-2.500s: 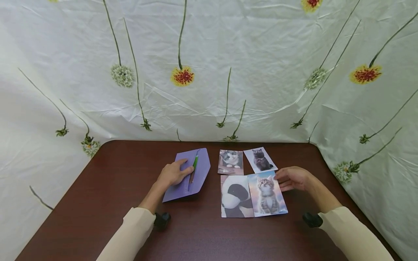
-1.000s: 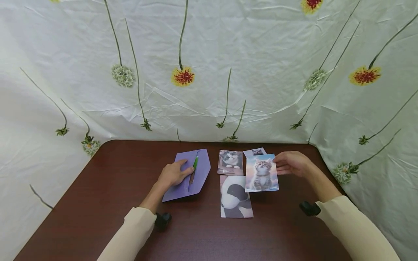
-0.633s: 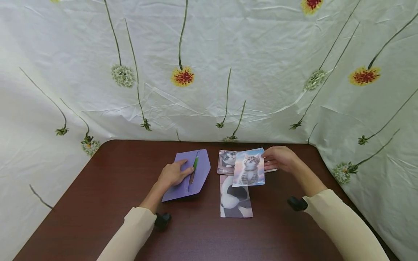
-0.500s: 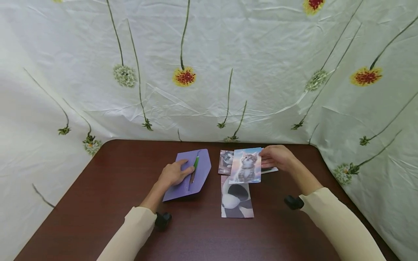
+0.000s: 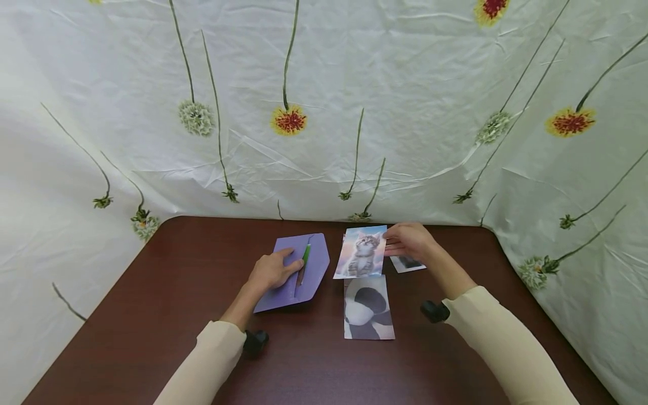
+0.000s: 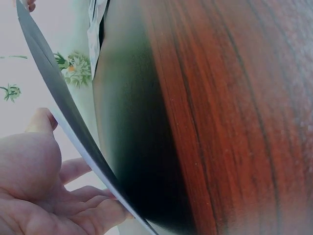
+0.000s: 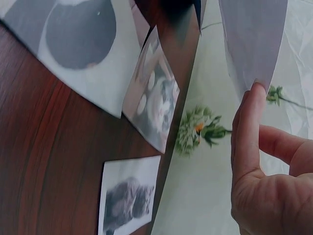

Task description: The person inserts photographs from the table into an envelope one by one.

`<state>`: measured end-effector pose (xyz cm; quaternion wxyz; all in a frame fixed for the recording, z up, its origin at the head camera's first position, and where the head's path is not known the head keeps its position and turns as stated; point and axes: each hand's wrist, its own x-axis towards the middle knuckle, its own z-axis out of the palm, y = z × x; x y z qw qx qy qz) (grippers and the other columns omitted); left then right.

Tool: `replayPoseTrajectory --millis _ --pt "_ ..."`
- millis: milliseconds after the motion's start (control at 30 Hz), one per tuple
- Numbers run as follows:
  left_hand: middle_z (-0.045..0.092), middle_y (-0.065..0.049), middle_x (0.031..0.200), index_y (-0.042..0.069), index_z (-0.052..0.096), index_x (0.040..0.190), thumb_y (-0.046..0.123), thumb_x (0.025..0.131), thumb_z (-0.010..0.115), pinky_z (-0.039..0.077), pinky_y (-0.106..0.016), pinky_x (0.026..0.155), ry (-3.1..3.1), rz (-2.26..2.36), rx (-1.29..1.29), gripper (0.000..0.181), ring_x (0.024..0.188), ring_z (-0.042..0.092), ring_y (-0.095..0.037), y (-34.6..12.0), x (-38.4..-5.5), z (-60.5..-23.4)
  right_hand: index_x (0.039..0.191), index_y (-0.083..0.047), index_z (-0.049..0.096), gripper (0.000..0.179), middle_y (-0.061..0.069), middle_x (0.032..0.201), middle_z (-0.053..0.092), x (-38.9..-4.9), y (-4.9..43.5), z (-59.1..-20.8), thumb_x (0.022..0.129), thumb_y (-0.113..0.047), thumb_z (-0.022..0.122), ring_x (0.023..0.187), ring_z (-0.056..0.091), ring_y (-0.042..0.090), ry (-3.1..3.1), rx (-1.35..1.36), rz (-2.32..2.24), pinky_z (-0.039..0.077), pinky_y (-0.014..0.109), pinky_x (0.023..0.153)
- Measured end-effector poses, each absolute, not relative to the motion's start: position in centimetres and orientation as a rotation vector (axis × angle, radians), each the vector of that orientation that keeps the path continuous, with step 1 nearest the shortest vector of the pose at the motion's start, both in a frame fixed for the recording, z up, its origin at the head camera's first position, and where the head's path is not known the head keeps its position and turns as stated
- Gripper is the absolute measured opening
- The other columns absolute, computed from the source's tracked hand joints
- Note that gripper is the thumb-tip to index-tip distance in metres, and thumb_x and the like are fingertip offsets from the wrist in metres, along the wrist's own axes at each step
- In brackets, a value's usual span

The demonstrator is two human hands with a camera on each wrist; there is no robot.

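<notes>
My left hand (image 5: 270,271) grips a purple envelope (image 5: 316,270), thumb at its opening and the other fingers over its body. A green and brown strip (image 5: 305,261) shows inside the opening. In the left wrist view the envelope (image 6: 80,129) is seen edge-on, tilted up from the table. My right hand (image 5: 411,241) pinches the right edge of a kitten picture card (image 5: 361,254), held above the table. The right wrist view shows that card's plain back (image 7: 254,44) at the fingertips. Below it lies a grey-and-white cat card (image 7: 156,105), mostly hidden in the head view.
A black-and-white plush picture card (image 5: 368,309) lies nearer me on the brown table (image 5: 314,365). To the right lies a dark cat card (image 5: 407,264), partly covered by my right hand. A white flowered cloth (image 5: 324,73) hangs behind the table.
My right hand has lifted the kitten card off the table and carried it left and away from me, over the grey-and-white cat card. The left hand and envelope stay nearly in place.
</notes>
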<state>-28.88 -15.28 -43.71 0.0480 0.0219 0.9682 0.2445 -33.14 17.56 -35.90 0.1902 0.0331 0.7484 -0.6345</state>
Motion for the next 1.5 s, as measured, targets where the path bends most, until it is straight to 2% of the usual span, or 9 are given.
replayPoseTrajectory --millis 400,867,1167,1333,1500 --pt "0.057 -0.026 0.143 0.008 0.049 0.151 0.046 0.102 0.055 0.045 -0.059 0.105 2.952 0.744 0.055 0.062 0.133 0.051 -0.049 -15.4 -28.8 -43.8 0.121 0.017 0.054 0.027 0.013 0.090 0.062 -33.4 13.7 -37.2 0.098 0.003 0.054 0.069 0.070 0.018 2.065 0.079 -1.838 0.062 0.031 0.072" --pt "0.057 -0.025 0.144 0.009 0.050 0.150 0.046 0.102 0.055 0.044 -0.059 0.106 2.951 0.756 0.044 0.062 0.134 0.051 -0.048 -15.3 -28.9 -43.7 0.114 0.013 0.056 0.019 0.016 0.089 0.065 -33.2 10.9 -38.5 0.098 0.004 0.053 0.066 0.069 0.017 1.997 0.122 -1.896 0.062 0.033 0.071" --pt "0.057 -0.025 0.144 0.008 0.051 0.150 0.047 0.102 0.055 0.043 -0.059 0.106 2.956 0.755 0.048 0.062 0.135 0.050 -0.049 -15.1 -28.9 -43.8 0.121 0.015 0.055 0.026 0.011 0.082 0.065 -33.2 10.5 -39.1 0.098 0.004 0.054 0.063 0.070 0.016 1.986 0.112 -1.896 0.062 0.033 0.070" --pt "0.056 -0.026 0.144 0.008 0.050 0.150 0.047 0.102 0.055 0.044 -0.059 0.106 2.957 0.747 0.041 0.062 0.135 0.050 -0.048 -15.2 -28.9 -43.7 0.119 0.017 0.056 0.026 0.012 0.082 0.066 -33.3 9.8 -39.4 0.097 0.005 0.055 0.064 0.070 0.017 1.980 0.090 -1.900 0.062 0.038 0.075" --pt "0.057 -0.026 0.143 0.008 0.050 0.151 0.047 0.102 0.055 0.044 -0.059 0.106 2.948 0.764 0.046 0.063 0.134 0.051 -0.049 -15.2 -28.8 -43.6 0.129 0.018 0.053 0.035 0.014 0.086 0.064 -33.2 9.3 -39.7 0.098 0.004 0.055 0.065 0.070 0.018 1.977 0.106 -1.876 0.058 0.045 0.089"
